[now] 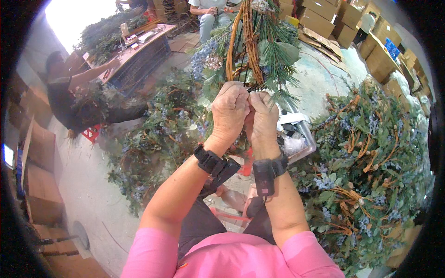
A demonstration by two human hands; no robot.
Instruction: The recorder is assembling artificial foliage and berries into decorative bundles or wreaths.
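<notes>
A wreath (253, 48) of brown twigs, pine needles, leaves and pale blue berries stands upright in front of me. My left hand (230, 109) is closed at the wreath's lower twigs, its fingers curled. Pressed close beside it, my right hand (263, 115) is also closed, thumb against the fingers. Some thin dark strands (251, 87) show just above the knuckles, among the twigs. What lies between the fingertips is hidden by the hands.
Piles of berry greenery lie left (160, 125) and right (366, 167). A clear plastic bin (306, 150) stands by my right wrist. A person (69, 95) sits left by a table (162, 30); another sits (211, 14) beyond the wreath. Cardboard boxes (320, 18) stack behind.
</notes>
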